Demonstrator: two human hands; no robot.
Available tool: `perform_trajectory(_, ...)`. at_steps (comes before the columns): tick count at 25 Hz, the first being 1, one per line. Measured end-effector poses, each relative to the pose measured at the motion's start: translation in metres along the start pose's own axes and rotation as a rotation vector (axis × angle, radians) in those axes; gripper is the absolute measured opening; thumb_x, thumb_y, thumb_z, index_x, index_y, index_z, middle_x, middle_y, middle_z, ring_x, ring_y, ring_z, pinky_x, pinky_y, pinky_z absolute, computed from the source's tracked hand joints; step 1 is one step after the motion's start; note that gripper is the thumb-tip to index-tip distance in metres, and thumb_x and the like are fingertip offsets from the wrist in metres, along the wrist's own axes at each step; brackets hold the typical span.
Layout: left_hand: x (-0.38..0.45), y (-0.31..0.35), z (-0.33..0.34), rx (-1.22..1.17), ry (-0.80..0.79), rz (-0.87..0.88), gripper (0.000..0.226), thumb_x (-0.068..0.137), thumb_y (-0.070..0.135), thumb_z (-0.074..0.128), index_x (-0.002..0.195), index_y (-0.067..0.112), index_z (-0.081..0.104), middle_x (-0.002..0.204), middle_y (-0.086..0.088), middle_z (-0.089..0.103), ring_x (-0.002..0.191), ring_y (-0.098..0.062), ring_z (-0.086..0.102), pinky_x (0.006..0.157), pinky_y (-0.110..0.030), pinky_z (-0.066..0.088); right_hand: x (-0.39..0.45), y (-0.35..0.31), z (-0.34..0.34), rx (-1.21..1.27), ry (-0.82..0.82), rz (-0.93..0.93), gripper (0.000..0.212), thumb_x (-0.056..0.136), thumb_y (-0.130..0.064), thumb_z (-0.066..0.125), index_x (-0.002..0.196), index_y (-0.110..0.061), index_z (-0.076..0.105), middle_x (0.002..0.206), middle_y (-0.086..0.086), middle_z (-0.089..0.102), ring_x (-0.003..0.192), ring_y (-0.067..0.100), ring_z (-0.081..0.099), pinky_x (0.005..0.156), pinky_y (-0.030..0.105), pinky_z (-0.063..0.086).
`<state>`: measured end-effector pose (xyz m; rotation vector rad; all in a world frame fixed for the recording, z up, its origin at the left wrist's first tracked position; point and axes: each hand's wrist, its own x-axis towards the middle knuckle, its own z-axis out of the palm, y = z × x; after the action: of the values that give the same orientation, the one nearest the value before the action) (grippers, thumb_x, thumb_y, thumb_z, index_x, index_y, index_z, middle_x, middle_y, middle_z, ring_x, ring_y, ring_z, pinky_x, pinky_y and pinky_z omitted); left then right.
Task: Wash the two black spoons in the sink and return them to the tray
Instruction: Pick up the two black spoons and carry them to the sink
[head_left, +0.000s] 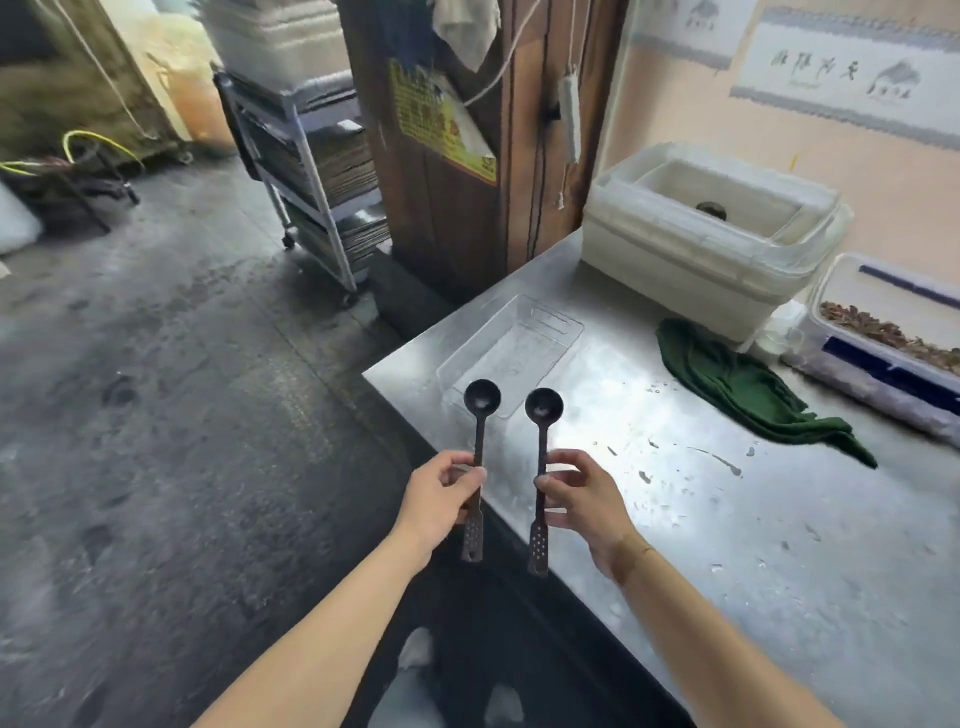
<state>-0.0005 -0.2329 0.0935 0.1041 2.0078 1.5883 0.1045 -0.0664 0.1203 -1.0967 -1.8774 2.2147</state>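
I see my left hand (441, 493) pinching one slim black plastic spoon (478, 457) upright, round bowl pointing away, my right hand (582, 499) pinching its twin (542, 467) likewise, both over the clear rectangular plastic tray's (545, 332) near end, on the scuffed steel counter (727, 519).

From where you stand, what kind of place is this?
Probably a commercial kitchen's back area: a stainless steel worktable, a wheeled rack of stacked trays, and stacked white plastic tubs on a wet concrete floor.

Table (727, 519): brushed metal, glossy, water-spotted. Tray (511, 340): clear smooth plastic; both spoons (480, 457) matt black plastic. Towel (748, 389): green cloth, crumpled.
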Motion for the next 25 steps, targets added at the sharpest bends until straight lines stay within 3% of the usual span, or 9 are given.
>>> perform_trajectory(4, -0.027, -0.007, -0.049, -0.104, 0.137, -0.004, 0.009, 0.086, 0.024, 0.070, 0.089, 0.032, 0.070, 0.081, -0.001, 0.071, 0.066, -0.007, 0.067, 0.054, -0.019, 0.053, -0.003, -0.007, 0.052, -0.055, -0.143, -0.013, 0.021, 0.090, -0.005, 0.064, 0.110, -0.010, 0.061, 0.091, 0.011, 0.064, 0.059, 0.013, 0.062, 0.055, 0.024, 0.054)
perform_trajectory(8, -0.062, -0.019, -0.105, -0.168, 0.305, -0.001, 0.011, 0.087, 0.021, 0.068, 0.094, 0.029, 0.069, 0.078, 0.003, 0.070, 0.065, -0.004, 0.066, 0.052, -0.018, 0.051, -0.010, -0.006, 0.111, -0.112, -0.308, -0.003, 0.020, 0.087, -0.006, 0.067, 0.107, -0.011, 0.062, 0.082, 0.007, 0.061, 0.065, 0.018, 0.056, 0.056, 0.026, 0.053)
perform_trajectory(13, -0.119, -0.046, -0.171, -0.278, 0.478, -0.027, 0.014, 0.088, 0.016, 0.067, 0.097, 0.027, 0.067, 0.075, 0.008, 0.072, 0.067, -0.002, 0.067, 0.051, -0.020, 0.052, -0.040, 0.008, 0.190, -0.206, -0.493, -0.017, 0.022, 0.087, -0.007, 0.067, 0.106, -0.016, 0.064, 0.079, -0.001, 0.060, 0.064, 0.011, 0.056, 0.060, 0.026, 0.053)
perform_trajectory(17, -0.179, -0.070, -0.221, -0.367, 0.599, -0.024, 0.015, 0.088, 0.012, 0.066, 0.097, 0.025, 0.067, 0.076, 0.009, 0.074, 0.065, -0.002, 0.068, 0.054, -0.024, 0.056, -0.081, 0.024, 0.255, -0.283, -0.608, -0.029, 0.022, 0.088, -0.006, 0.064, 0.107, -0.017, 0.063, 0.086, 0.000, 0.061, 0.064, 0.006, 0.061, 0.063, 0.025, 0.055)
perform_trajectory(25, -0.319, -0.132, -0.315, -0.456, 0.872, 0.007, 0.012, 0.087, 0.015, 0.068, 0.095, 0.024, 0.068, 0.086, -0.001, 0.070, 0.076, -0.014, 0.064, 0.066, -0.033, 0.052, -0.203, 0.070, 0.382, -0.395, -0.852, -0.032, 0.024, 0.091, -0.002, 0.060, 0.113, -0.011, 0.060, 0.096, 0.007, 0.067, 0.076, 0.019, 0.061, 0.066, 0.030, 0.052)
